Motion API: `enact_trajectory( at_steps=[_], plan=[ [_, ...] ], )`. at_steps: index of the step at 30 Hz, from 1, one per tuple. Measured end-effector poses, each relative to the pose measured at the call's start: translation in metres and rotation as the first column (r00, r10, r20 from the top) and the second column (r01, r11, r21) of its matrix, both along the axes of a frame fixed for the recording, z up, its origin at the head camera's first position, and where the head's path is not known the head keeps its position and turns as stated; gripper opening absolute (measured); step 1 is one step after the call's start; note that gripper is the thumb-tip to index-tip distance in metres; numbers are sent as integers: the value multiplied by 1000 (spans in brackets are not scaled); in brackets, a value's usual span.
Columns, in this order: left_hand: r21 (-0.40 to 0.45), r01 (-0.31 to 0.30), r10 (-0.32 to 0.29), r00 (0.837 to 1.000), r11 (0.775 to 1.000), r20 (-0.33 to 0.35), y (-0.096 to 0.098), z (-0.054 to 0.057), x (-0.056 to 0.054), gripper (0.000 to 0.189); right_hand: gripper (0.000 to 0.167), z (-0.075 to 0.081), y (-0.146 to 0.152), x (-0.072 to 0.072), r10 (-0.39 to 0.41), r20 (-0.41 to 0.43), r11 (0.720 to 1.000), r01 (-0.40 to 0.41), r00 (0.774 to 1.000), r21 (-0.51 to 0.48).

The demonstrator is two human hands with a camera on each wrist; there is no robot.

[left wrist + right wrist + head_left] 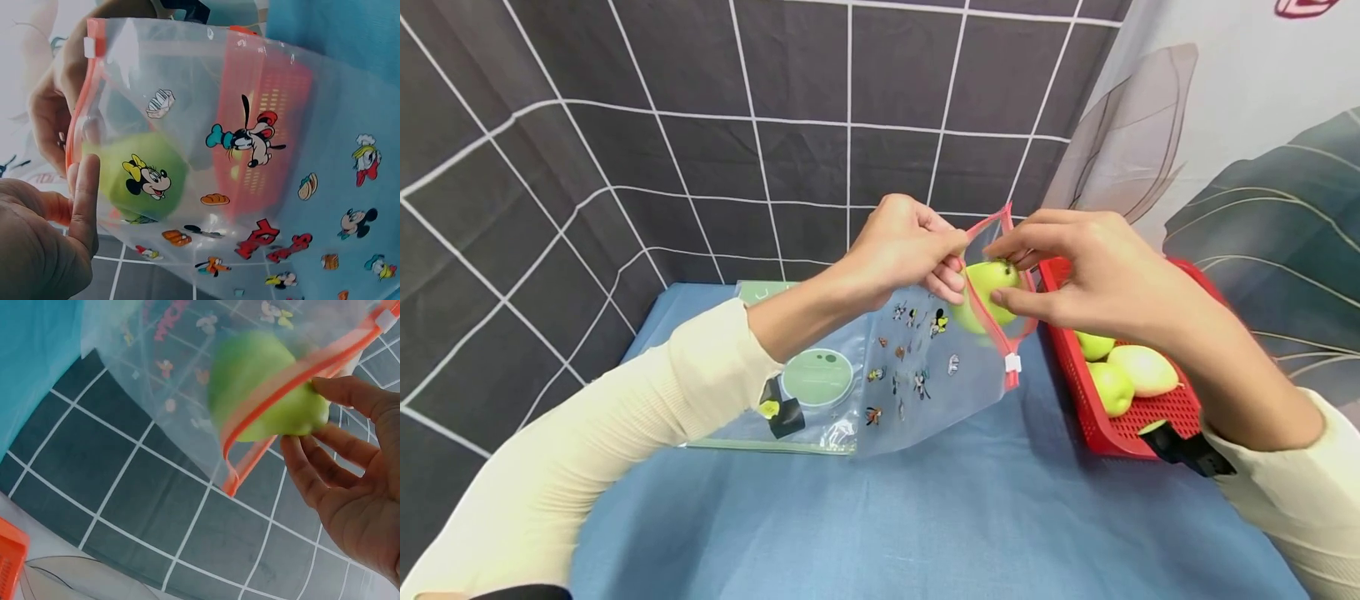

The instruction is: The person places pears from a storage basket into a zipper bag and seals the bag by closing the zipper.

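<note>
A clear zip bag (917, 367) printed with cartoon figures and edged in orange hangs above the blue table. My left hand (925, 246) pinches its open rim at the top. My right hand (1052, 258) holds a green fruit (988, 292) in its fingertips, half inside the bag's mouth. The left wrist view shows the fruit (147, 178) through the plastic (294, 206), with my left hand (44, 250) on the rim. In the right wrist view, my right hand (350, 481) grips the fruit (262, 381) where the orange zip crosses it.
A red perforated basket (1120, 425) at the right holds several more green fruits (1138, 371). A flat green and white pack (816, 379) lies under the bag on the blue cloth (925, 517). A dark grid backdrop (700, 125) and a leaf-printed curtain (1262, 167) close in the back.
</note>
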State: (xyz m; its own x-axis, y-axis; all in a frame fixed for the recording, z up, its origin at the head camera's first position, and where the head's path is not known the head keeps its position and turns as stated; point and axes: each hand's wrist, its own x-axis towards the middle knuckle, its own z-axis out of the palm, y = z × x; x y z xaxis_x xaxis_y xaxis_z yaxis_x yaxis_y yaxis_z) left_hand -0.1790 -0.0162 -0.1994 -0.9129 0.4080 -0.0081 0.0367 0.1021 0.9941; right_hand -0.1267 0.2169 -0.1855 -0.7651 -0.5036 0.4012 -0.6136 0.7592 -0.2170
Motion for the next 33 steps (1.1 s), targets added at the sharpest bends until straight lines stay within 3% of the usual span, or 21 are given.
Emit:
enact_trajectory(
  at_steps=[5,9,14,18,22,26,33],
  plan=[
    [36,-2,2,1000,999,-1,1,3,-1,21,33,0,3,-1,26,-59,997,-30,998,-65],
    [60,-18,19,1000,998,-12,2,5,-2,23,29,1,10,-2,26,-122,984,-47,992,-172],
    [92,-42,43,999,995,-10,1,5,-3,21,21,0,23,-4,-9,-170,927,-56,985,-370],
    [107,-70,70,998,992,-2,-1,3,-5,19,16,-5,38,-6,-132,-137,878,52,982,-476],
    [96,-90,90,996,991,7,-6,-3,-7,19,19,-14,56,-10,-269,5,864,243,963,-441],
    [68,-111,110,994,991,16,-15,-11,-10,20,24,-29,76,-13,-362,156,864,394,919,-314],
    [74,-131,129,991,989,34,-27,-22,-11,22,24,-56,104,-16,-414,223,890,444,883,-106]
  ],
)
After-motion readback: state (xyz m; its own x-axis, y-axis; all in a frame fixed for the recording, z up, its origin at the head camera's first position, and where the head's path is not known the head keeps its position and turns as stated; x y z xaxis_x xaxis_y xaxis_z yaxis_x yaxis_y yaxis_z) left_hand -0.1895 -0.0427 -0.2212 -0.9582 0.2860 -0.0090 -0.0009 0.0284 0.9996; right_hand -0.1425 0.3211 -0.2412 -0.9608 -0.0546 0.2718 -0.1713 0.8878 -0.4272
